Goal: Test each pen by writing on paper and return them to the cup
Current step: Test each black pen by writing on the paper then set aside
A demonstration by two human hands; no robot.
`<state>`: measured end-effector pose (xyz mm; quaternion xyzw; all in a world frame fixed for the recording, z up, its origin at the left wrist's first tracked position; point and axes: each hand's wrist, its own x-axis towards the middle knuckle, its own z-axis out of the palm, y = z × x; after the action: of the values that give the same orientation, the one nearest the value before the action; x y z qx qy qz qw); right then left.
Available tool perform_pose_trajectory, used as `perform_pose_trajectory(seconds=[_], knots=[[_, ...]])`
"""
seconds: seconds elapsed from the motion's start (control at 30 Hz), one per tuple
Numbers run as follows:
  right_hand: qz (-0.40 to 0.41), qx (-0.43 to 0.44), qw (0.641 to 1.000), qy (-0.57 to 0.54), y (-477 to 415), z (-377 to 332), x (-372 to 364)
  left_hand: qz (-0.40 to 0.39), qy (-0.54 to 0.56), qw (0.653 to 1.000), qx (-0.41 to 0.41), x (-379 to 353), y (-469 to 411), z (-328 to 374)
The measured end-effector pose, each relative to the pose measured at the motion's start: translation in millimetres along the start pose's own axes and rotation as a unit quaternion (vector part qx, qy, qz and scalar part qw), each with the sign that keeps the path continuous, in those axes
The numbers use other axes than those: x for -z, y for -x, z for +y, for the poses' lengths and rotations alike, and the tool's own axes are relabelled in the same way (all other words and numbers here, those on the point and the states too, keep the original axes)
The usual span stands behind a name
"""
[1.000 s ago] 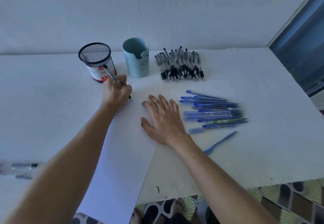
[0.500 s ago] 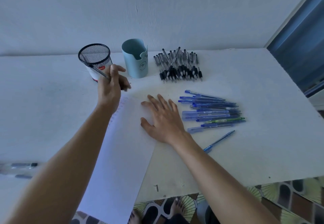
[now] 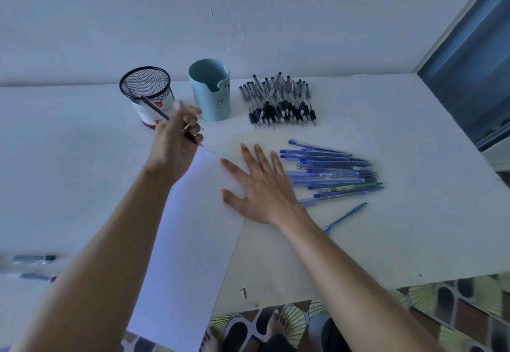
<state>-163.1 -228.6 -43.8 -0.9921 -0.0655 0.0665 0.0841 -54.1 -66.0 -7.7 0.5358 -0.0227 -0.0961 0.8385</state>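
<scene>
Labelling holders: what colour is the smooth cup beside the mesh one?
The cup is pale teal, seen best in the head view.

Black wire-mesh cup [image 3: 145,87], matt paper sheet [image 3: 193,241], smooth plastic pens [image 3: 331,172]

White table [image 3: 386,241] against pale wall [image 3: 110,20]; patterned floor [image 3: 455,310] below.

The white table [image 3: 386,241] holds a sheet of paper [image 3: 187,241] at its front edge, a mesh cup [image 3: 146,95] and blue cup [image 3: 212,98] at the back, plus black pens [image 3: 278,103] and blue pens [image 3: 331,172].
</scene>
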Motion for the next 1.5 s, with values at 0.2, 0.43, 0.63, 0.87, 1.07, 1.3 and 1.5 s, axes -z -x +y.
perform_pose_trajectory(seconds=[0.2, 0.43, 0.63, 0.87, 1.07, 1.3, 1.5], knots=[[0.004, -0.016, 0.999, -0.034, -1.0, -5.3, 1.1, 0.045, -0.146, 0.986, -0.064, 4.8, -13.5, -13.8], [0.041, -0.014, 0.998, -0.047, -1.9, -8.2, -2.2, 0.060, -0.337, 0.935, -0.088, 13.0, -13.4, -21.0], [0.047, -0.018, 0.998, -0.048, -2.0, -8.8, -2.9, 0.126, -0.398, 0.905, -0.079, 15.2, -13.8, -19.3], [0.050, -0.018, 0.997, -0.056, -2.7, -8.7, -2.7, 0.106, -0.479, 0.868, -0.080, 7.3, -9.5, -14.5], [0.050, -0.020, 0.997, -0.057, -2.4, -9.0, -2.5, 0.101, -0.489, 0.862, -0.089, 7.1, -10.8, -17.8], [0.050, -0.023, 0.997, -0.058, -2.5, -9.2, -2.1, 0.076, -0.478, 0.869, -0.102, 7.1, -9.4, -18.7], [0.048, -0.022, 0.997, -0.060, -2.4, -8.9, -2.4, 0.064, -0.480, 0.868, -0.110, 8.3, -10.6, -19.6]])
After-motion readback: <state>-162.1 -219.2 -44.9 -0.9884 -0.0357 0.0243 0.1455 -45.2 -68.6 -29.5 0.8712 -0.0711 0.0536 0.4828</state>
